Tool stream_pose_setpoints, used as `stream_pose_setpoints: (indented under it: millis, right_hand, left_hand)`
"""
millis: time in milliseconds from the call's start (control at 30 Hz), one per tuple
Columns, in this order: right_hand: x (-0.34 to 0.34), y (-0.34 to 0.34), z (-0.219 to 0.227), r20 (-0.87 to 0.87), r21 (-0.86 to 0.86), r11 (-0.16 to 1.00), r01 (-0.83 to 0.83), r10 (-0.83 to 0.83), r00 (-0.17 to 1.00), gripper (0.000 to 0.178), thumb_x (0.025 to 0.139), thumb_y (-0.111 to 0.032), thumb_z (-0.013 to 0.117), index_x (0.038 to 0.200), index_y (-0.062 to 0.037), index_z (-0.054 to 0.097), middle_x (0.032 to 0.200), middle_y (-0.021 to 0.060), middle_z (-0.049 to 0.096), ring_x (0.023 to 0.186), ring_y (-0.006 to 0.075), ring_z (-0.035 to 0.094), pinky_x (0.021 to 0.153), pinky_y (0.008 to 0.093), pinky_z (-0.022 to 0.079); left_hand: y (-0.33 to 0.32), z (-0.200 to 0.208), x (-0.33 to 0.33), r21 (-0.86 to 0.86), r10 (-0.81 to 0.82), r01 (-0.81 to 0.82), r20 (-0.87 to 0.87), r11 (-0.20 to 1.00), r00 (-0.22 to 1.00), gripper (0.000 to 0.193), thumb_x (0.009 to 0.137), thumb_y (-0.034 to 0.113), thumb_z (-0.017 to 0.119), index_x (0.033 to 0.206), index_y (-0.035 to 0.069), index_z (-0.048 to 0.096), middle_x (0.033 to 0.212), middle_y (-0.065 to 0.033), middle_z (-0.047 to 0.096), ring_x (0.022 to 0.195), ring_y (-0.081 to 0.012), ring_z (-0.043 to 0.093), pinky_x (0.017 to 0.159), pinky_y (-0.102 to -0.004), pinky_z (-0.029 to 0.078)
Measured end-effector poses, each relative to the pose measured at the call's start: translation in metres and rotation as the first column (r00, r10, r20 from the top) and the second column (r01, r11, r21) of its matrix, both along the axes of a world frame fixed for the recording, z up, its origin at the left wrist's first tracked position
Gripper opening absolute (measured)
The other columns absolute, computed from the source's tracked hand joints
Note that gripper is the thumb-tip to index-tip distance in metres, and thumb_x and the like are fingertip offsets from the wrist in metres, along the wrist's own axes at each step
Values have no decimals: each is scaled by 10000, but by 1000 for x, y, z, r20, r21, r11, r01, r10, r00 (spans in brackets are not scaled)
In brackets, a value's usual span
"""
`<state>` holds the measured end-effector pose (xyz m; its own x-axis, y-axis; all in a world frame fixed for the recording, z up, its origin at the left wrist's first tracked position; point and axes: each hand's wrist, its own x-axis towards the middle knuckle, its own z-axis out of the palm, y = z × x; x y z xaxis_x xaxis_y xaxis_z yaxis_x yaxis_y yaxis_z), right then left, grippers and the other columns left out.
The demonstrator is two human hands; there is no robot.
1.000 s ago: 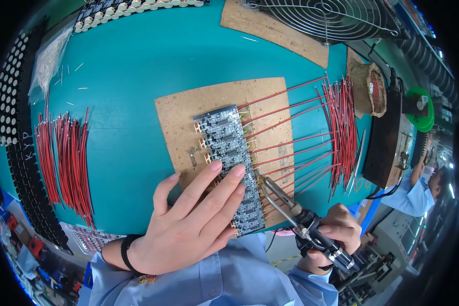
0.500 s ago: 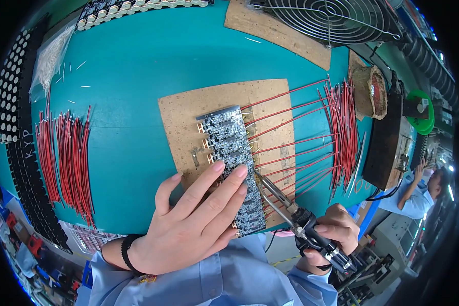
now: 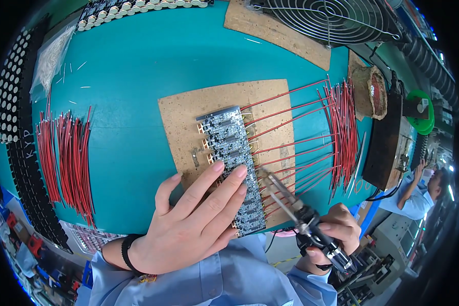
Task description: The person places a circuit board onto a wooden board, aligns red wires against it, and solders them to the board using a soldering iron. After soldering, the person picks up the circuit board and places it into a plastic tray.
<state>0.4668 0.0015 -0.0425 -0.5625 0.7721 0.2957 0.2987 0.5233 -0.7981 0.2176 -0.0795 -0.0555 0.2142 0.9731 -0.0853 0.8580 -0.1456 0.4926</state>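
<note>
My left hand [image 3: 196,224] lies with spread fingers across the lower part of a circuit board panel [image 3: 232,137], its fingertips on the components. The panel rests tilted on a brown board [image 3: 183,122]. Several red wires [image 3: 285,106] run from the panel's right edge toward a bundle of red wires [image 3: 344,132]. In my right hand [image 3: 341,227] is a black-handled soldering iron [image 3: 308,222] with a thin metal tube beside its barrel. The iron's tip points up-left, just right of the panel's edge, apart from it.
More red wires [image 3: 74,158] lie in bundles at the left. A fan with a wire guard [image 3: 329,20] stands at the far right, and a dark box [image 3: 385,148] with a green spool [image 3: 419,113] sits at the right. A co-worker [image 3: 418,191] is beyond the table.
The soldering iron's tip has drawn back slightly to the right, off the panel's edge. My left hand and the panel have stayed put.
</note>
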Motion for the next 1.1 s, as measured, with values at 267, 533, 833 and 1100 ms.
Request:
stream_pose_setpoints:
  millis: [267,533,833,1100]
  right_hand:
    - [3,27,-4,-146,97,723,684,-670,728,472,821,-259,634,1186,-2,482,890,50,525,715,91,436,579,214,299]
    - [12,52,6,160,27,699,714,-708,687,374,848,-188,595,1169,-9,524,874,34,508,715,75,427,618,191,326]
    - [26,12,-11,-266,32,912,409,-386,883,463,762,-372,703,1029,-29,542,724,13,494,650,119,450,591,253,293]
    - [-1,-6,-3,-51,-1,997,80,-80,996,438,674,-438,775,842,-56,643,601,46,597,494,162,519,535,300,304]
  left_hand:
    - [0,0,-1,14,-17,17,25,1000,1000,507,741,352,630,1176,96,579,1387,-39,431,1284,-212,371,1000,-471,192]
    - [-1,-1,-1,17,-16,15,63,1000,998,563,730,342,666,1196,45,553,1369,-75,453,1266,-265,400,1010,-486,177]
    - [0,-1,-1,25,-15,13,69,1000,998,559,731,348,664,1186,42,559,1359,-78,464,1261,-269,408,1005,-485,184]
    - [0,1,-2,21,-16,15,58,1000,998,562,720,343,669,1180,38,563,1361,-83,461,1257,-272,410,1001,-487,187]
